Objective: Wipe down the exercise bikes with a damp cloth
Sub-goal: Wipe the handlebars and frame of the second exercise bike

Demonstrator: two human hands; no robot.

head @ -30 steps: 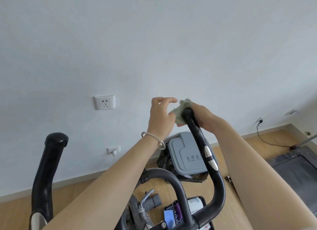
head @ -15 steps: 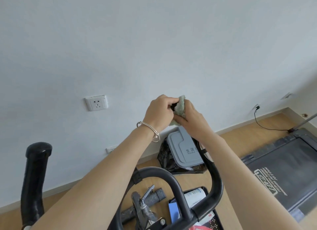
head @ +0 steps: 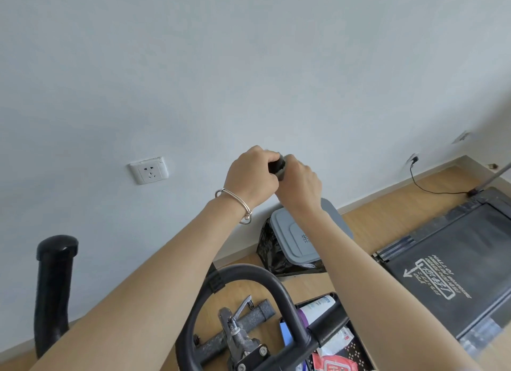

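one handlebar tip [head: 277, 166], mostly hidden, left hand [head: 250, 178], right hand [head: 300, 187] gripping

The grey bin lid [head: 287, 227] carries dark printed Chinese characters; only "生" can be read, as a forearm [head: 345, 254] covers the others. The treadmill belt [head: 470, 246] bears a white boxed arrow sign [head: 434, 279] with lettering, upside down and too blurred to read. A red packet [head: 336, 366] and a white tube [head: 318, 308] show print that is illegible.
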